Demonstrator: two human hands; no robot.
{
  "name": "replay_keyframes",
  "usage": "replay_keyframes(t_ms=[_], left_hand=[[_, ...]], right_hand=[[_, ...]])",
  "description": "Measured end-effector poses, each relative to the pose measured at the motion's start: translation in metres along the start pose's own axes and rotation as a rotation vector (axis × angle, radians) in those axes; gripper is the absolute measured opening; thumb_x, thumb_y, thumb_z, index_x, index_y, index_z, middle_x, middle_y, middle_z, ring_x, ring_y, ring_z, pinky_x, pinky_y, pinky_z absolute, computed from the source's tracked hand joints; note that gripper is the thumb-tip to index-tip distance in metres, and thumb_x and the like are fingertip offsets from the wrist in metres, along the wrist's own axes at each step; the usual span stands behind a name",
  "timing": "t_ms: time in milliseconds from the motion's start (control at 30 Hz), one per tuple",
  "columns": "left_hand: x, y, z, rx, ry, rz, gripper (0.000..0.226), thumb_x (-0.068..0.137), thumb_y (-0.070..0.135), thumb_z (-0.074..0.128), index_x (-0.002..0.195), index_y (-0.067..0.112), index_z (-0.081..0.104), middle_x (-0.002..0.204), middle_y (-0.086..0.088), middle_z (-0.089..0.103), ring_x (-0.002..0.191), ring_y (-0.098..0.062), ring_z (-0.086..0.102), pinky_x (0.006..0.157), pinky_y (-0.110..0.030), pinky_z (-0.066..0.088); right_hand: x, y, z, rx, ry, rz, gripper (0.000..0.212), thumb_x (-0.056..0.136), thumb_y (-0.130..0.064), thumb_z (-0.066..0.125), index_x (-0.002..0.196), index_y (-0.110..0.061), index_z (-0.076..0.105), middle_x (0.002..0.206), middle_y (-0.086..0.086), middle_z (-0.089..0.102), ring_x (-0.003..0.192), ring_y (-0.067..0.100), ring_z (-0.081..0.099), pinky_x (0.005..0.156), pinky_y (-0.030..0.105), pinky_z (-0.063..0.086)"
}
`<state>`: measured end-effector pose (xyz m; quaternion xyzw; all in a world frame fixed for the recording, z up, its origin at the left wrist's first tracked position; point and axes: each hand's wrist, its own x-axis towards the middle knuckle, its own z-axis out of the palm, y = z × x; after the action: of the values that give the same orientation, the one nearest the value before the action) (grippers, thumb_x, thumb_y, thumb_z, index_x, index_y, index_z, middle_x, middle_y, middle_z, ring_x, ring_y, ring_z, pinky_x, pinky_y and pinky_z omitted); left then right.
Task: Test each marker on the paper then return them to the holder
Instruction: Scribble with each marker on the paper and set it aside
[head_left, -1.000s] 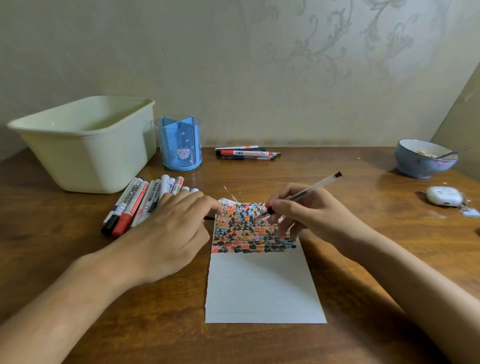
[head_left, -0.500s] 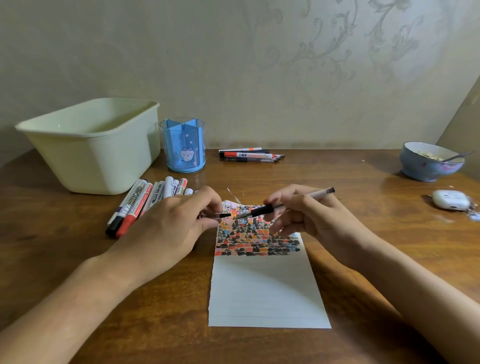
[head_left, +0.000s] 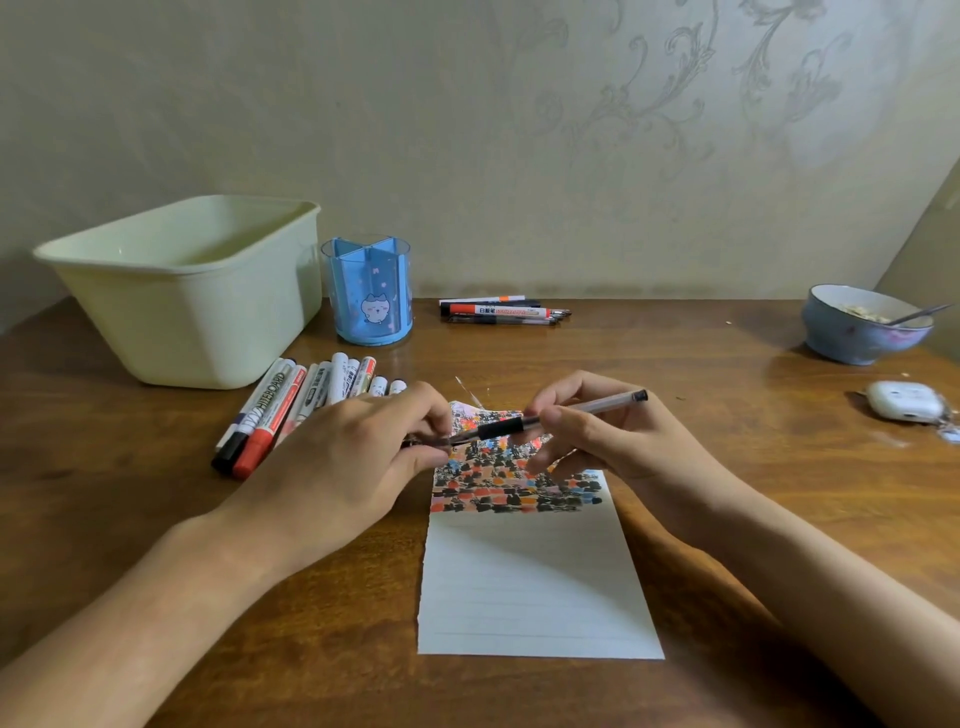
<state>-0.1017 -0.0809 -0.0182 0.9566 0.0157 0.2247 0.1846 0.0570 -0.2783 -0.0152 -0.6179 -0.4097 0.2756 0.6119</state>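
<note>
Now both hands (head_left: 498, 441) meet, left fingers pinching the pen (head_left: 550, 418) tip.

Both hands meet, right hand (head_left: 597, 436) pinching, left hand (head_left: 358, 457) seemingly pinching too.

We're in a home: floral-patterned wallpaper (head_left: 675, 104) behind a wooden desk (head_left: 727, 467), bowl (head_left: 862, 332) with spoon (head_left: 917, 313) at its far right corner.

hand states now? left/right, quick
Left hand: pinching a small dark cap at the pen's tip.
Right hand: holding the clear black-grip pen above the paper.
</note>
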Motion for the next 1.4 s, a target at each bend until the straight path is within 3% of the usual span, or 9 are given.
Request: replay_keyframes(t_ms=[200,300,500,733,967,1100,1233,1333,1400], left_hand=[[0.000,0.001,0.000,0.030,-0.006,-0.004,0.017,0.088,0.033,0.067,0.103,0.030,0.058,0.099,0.016,0.070,0.094,0.004,0.058,0.078,0.001,0.040],[0.000,-0.001,0.000,0.061,0.002,-0.015,0.022,0.088,0.047,0.054,0.104,0.033,0.060,0.099,0.017,0.068,0.088,0.000,0.060,0.064,-0.008,0.046],[0.001,-0.001,-0.003,0.073,0.036,0.033,0.036,0.086,0.051,0.045,0.094,0.026,0.070,0.090,0.015,0.071,0.083,-0.005,0.063,0.067,-0.026,0.054],[0.002,0.002,-0.002,0.069,0.024,0.007,0.005,0.087,0.027,0.067,0.086,0.023,0.068,0.083,0.013,0.069,0.073,-0.003,0.059,0.063,-0.013,0.040],[0.002,0.004,-0.004,-0.017,0.011,-0.003,0.010,0.088,0.036,0.063,0.078,0.032,0.063,0.063,0.028,0.052,0.076,0.001,0.058,0.055,-0.013,0.035],[0.002,0.006,-0.010,-0.083,0.051,0.034,0.033,0.083,0.057,0.052,0.096,0.033,0.071,0.079,0.020,0.066,0.085,-0.001,0.060,0.056,-0.016,0.044],[0.001,0.006,-0.013,0.053,-0.012,0.107,0.032,0.087,0.057,0.052,0.113,0.043,0.062,0.072,0.022,0.058,0.077,-0.003,0.056,0.059,-0.019,0.042],[0.000,0.009,-0.016,0.065,-0.100,0.111,0.041,0.088,0.058,0.041,0.126,0.046,0.051,0.063,0.031,0.046,0.074,0.007,0.055,0.056,-0.007,0.032],[0.001,0.008,-0.020,0.115,-0.038,0.112,0.037,0.092,0.050,0.044,0.126,0.040,0.054,0.055,0.028,0.038,0.065,0.007,0.052,0.053,-0.007,0.028]], right_hand=[[-0.001,0.002,0.000,-0.070,-0.054,0.000,0.020,0.087,-0.022,0.070,0.105,-0.013,0.076,0.103,0.012,0.075,0.086,0.026,0.073,0.074,0.032,0.060],[-0.001,0.002,0.000,-0.101,-0.063,0.017,0.029,0.092,-0.024,0.061,0.114,-0.010,0.073,0.108,0.009,0.076,0.089,0.027,0.073,0.081,0.036,0.060],[-0.002,0.000,0.001,-0.120,-0.086,0.054,0.032,0.091,-0.025,0.061,0.118,-0.014,0.072,0.108,0.006,0.077,0.091,0.023,0.074,0.080,0.033,0.061],[-0.002,0.001,0.003,-0.062,-0.100,0.051,0.031,0.089,-0.022,0.062,0.117,-0.012,0.072,0.105,0.009,0.077,0.093,0.026,0.074,0.079,0.030,0.060],[-0.002,-0.001,0.003,-0.080,-0.119,0.016,0.032,0.091,-0.022,0.060,0.117,-0.008,0.072,0.102,0.010,0.077,0.095,0.026,0.073,0.080,0.032,0.059],[-0.001,-0.005,0.000,-0.061,-0.090,-0.017,0.030,0.091,-0.023,0.061,0.112,-0.005,0.074,0.093,0.009,0.076,0.085,0.023,0.070,0.077,0.031,0.057],[0.000,0.000,0.006,-0.108,-0.101,-0.018,0.026,0.088,-0.028,0.065,0.107,-0.013,0.076,0.091,0.010,0.075,0.079,0.023,0.070,0.073,0.031,0.057],[0.003,0.005,0.003,-0.141,-0.034,-0.010,0.038,0.085,-0.031,0.068,0.122,-0.021,0.068,0.088,0.007,0.076,0.074,0.018,0.070,0.072,0.031,0.057],[0.005,0.009,-0.003,-0.189,-0.001,-0.014,0.049,0.085,-0.033,0.069,0.132,-0.024,0.061,0.091,0.005,0.076,0.075,0.018,0.071,0.072,0.032,0.057]])
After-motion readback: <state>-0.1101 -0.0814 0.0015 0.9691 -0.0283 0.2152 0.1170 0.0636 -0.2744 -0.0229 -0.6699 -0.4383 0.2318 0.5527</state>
